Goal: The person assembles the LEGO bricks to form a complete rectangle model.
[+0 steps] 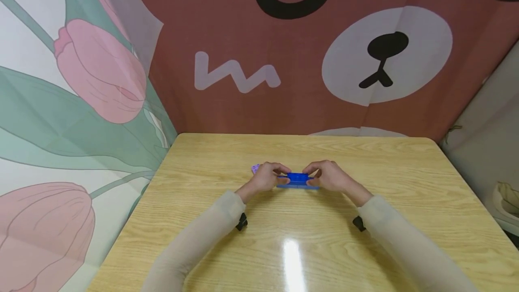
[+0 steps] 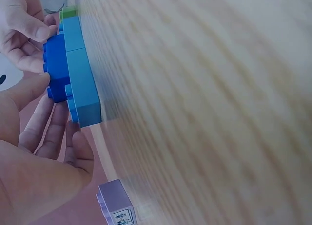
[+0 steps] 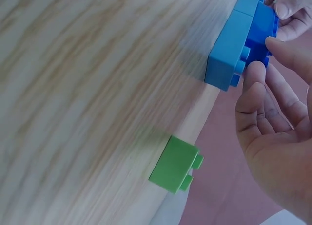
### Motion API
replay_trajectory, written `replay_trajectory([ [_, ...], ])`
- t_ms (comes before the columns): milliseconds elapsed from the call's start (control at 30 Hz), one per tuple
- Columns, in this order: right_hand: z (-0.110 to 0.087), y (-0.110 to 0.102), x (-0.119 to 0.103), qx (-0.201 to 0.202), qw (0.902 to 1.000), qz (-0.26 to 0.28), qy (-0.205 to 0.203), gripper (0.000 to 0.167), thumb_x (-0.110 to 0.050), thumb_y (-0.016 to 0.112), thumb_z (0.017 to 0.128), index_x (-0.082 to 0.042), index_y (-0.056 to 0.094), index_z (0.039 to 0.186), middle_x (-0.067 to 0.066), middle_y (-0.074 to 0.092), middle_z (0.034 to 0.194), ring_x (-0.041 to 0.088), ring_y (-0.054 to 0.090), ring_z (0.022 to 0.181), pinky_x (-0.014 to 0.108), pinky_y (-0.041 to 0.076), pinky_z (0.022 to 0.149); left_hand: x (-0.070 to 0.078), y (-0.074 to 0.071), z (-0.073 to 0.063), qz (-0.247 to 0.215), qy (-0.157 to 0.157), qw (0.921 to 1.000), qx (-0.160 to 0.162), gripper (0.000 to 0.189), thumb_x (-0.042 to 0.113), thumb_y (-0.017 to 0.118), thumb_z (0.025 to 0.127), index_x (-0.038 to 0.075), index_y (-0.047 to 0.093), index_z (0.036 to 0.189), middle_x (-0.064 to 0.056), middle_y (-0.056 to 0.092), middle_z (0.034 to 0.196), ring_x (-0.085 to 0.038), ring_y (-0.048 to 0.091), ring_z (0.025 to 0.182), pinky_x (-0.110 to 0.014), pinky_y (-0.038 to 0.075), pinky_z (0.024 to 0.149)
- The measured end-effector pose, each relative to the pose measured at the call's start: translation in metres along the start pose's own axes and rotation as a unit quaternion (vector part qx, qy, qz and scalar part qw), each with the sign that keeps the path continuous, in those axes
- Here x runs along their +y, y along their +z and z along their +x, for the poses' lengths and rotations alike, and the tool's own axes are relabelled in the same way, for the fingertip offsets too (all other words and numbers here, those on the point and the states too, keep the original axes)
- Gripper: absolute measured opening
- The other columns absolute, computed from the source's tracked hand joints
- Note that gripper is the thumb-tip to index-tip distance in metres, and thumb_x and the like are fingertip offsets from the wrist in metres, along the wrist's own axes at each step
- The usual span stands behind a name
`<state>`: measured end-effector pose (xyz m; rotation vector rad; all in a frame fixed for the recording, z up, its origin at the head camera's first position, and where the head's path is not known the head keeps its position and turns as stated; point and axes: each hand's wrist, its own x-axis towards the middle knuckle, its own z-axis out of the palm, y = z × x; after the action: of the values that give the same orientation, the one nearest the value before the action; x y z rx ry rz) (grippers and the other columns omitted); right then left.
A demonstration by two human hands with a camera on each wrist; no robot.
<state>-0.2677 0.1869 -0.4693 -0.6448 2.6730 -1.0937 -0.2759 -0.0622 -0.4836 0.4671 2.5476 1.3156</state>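
Observation:
A dark blue toy brick (image 1: pixel 298 177) lies across the seam between two light blue bricks (image 2: pixel 84 84) set end to end on the table. My left hand (image 1: pixel 267 176) pinches its left end between thumb and fingers. At the opposite end, my right hand (image 1: pixel 329 176) pinches the same brick. Studs of the light blue brick (image 3: pixel 229 52) show past the dark one's end in the right wrist view. Whether the dark brick is fully pressed down cannot be told.
Just beyond my left hand stands a purple brick (image 2: pixel 116 198) with a printed side. A green brick (image 3: pixel 173 162) sits on the right, hidden by my right hand in the head view. The wooden table (image 1: pixel 300 224) ends at a bear-print cloth (image 1: pixel 304 57).

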Motion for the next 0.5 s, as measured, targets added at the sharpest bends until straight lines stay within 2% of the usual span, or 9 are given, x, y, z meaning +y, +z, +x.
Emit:
replay_trajectory([
  [233,-0.007,-0.012,0.006,0.020,0.9998,0.004,0.008,0.030,-0.014,0.078,0.091,-0.004,0.073,0.119,0.006,0.071,0.108,0.019,0.066,0.086,0.037,0.055,0.071,-0.003,0.001,-0.001,-0.020,0.017,0.9996,-0.014,0.025,0.016,0.079,0.092,0.016,0.075,0.117,0.007,0.070,0.107,-0.013,0.064,0.102,-0.030,0.054,0.084],
  [500,-0.016,-0.025,0.017,0.046,0.9989,-0.011,0.008,0.028,-0.012,0.077,0.093,-0.002,0.072,0.119,0.011,0.071,0.108,0.022,0.063,0.091,0.040,0.053,0.077,-0.003,0.000,-0.003,-0.011,0.022,0.9994,-0.026,0.029,0.018,0.078,0.094,0.017,0.073,0.122,0.008,0.068,0.110,-0.011,0.062,0.103,-0.031,0.052,0.087],
])
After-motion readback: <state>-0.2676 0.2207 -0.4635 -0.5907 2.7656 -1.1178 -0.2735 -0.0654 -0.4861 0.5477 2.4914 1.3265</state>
